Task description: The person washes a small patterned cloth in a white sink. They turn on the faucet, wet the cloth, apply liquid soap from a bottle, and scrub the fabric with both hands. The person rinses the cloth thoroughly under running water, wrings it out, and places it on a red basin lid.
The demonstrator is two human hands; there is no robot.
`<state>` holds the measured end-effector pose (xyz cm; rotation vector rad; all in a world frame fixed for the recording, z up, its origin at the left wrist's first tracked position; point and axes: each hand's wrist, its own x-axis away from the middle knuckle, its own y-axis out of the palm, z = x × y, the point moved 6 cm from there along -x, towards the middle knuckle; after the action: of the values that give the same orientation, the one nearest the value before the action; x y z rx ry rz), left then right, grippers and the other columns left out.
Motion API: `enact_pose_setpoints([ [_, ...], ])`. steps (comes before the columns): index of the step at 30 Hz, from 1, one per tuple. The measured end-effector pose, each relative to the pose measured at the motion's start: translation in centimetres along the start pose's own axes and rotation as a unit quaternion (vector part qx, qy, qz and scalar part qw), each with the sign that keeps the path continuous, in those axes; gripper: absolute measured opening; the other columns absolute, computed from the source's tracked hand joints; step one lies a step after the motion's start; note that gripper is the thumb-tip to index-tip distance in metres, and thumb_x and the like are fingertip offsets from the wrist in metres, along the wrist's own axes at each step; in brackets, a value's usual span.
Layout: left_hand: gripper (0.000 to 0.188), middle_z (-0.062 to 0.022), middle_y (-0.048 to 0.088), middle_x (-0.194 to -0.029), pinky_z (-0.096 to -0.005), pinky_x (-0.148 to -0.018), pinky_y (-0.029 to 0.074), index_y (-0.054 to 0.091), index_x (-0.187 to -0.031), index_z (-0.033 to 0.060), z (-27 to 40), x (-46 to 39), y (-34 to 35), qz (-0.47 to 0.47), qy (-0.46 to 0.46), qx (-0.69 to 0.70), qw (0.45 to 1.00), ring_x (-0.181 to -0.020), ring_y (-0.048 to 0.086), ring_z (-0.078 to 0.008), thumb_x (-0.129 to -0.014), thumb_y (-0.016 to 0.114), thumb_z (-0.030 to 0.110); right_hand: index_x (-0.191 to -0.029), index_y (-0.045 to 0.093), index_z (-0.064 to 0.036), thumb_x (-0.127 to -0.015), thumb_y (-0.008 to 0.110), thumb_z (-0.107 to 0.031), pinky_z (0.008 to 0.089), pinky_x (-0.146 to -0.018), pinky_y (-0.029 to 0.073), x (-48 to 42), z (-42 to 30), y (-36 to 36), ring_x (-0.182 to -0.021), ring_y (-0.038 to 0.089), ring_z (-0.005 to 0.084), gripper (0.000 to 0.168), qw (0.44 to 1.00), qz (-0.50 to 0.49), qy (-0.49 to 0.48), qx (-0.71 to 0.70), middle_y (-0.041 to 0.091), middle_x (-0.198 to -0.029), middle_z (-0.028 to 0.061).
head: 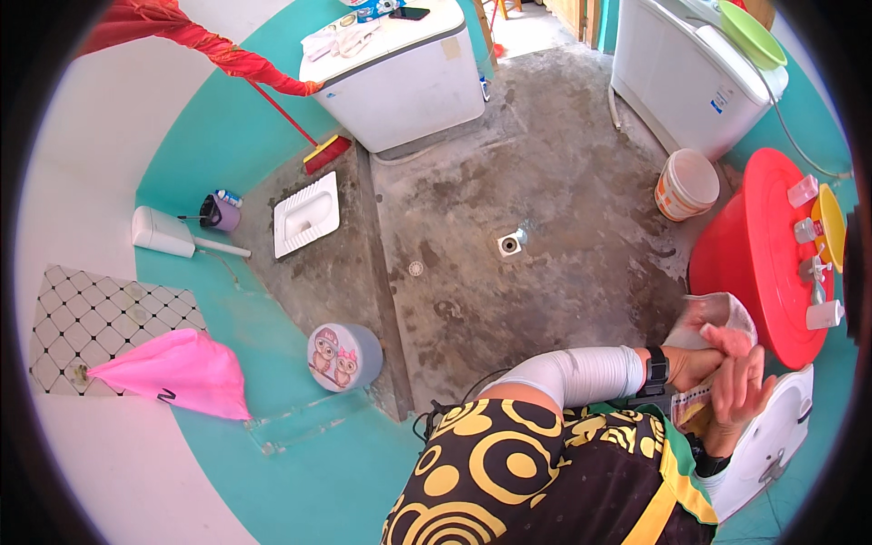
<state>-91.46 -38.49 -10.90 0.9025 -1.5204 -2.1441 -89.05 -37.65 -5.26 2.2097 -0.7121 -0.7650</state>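
Both hands are close together beside the white washbasin (770, 446) at the lower right. My left hand (695, 364), with a black band at the wrist and a white sleeve, reaches in from the left. Its fingers lie over a whitish cloth (739, 315), and whether they grip it I cannot tell. My right hand (739, 392) crosses close by, fingers extended and apart, with nothing seen in them. A patterned item with a dotted edge (684, 407) shows below the wrists, partly hidden by them. Bottles such as a white one (823, 315) stand on a red lid-like surface.
A big red tub (756, 259) is just beyond my hands, near a white bucket (688, 184) and a washing machine (688, 75). Across the wet concrete floor (463, 184) are a drain (509, 244), a squat toilet (306, 214), a broom (327, 154) and an owl-printed bin (344, 357).
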Motion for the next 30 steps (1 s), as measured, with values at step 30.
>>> enact_pose_setpoints([
  [30, 0.007, 0.0008, 0.059, -0.091, -0.0259, -0.077, 0.045, 0.062, -0.092, 0.0094, -2.3, -2.1, -2.7, -0.089, -0.003, -0.281, 0.956, -0.085, 0.053, -0.0082, -0.087, 0.059, 0.013, -0.094, 0.054, 0.011, -0.095, 0.06, -0.036, 0.0251, -0.031, 0.041, 1.9, 1.9, 2.8, -0.034, 0.05, 0.0169, 0.048, 0.982, -0.019, 0.172, 0.071, 0.053, -0.046, 0.0094],
])
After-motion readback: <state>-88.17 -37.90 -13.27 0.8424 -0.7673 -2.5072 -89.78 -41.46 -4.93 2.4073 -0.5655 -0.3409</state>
